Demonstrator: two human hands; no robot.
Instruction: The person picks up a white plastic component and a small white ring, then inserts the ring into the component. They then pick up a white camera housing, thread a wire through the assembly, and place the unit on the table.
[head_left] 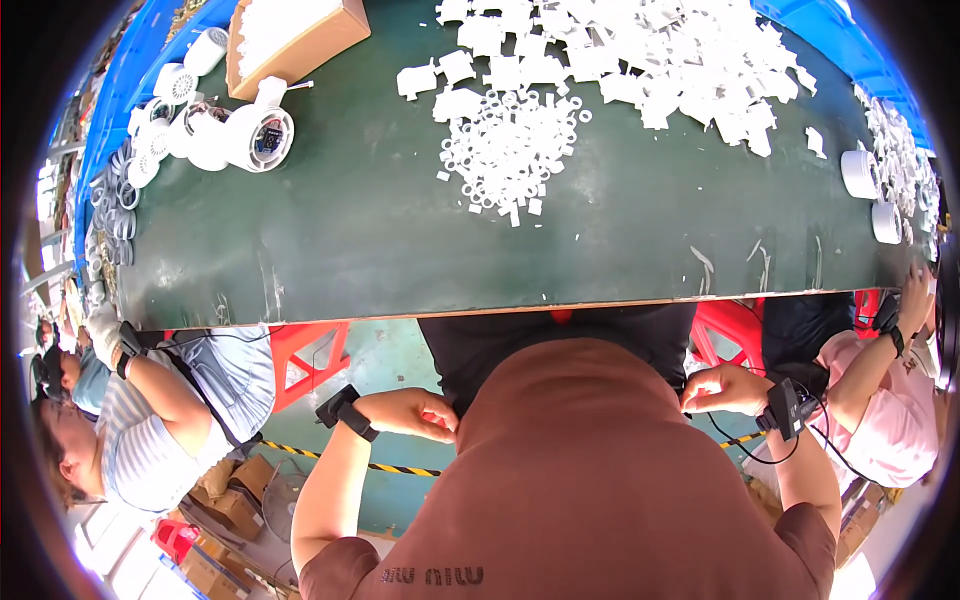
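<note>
Both my hands are below the table's near edge, at the two sides of my brown shirt [580,470]. My left hand [410,412] has its fingers curled and closed at the shirt's left side, seeming to pinch the cloth. At the opposite side my right hand [728,388] is closed with its fingertips against the shirt's edge. A black strapped device [350,412] is on my left wrist, and another black device [788,408] with a cable is on my right. No parts from the table are seen in either hand.
On the green table [350,230] lie a pile of small white rings [515,145] and a heap of white plastic parts [660,60]. White round housings [260,138] and a cardboard box [300,45] stand far left. Co-workers sit either side, near red stools [305,362].
</note>
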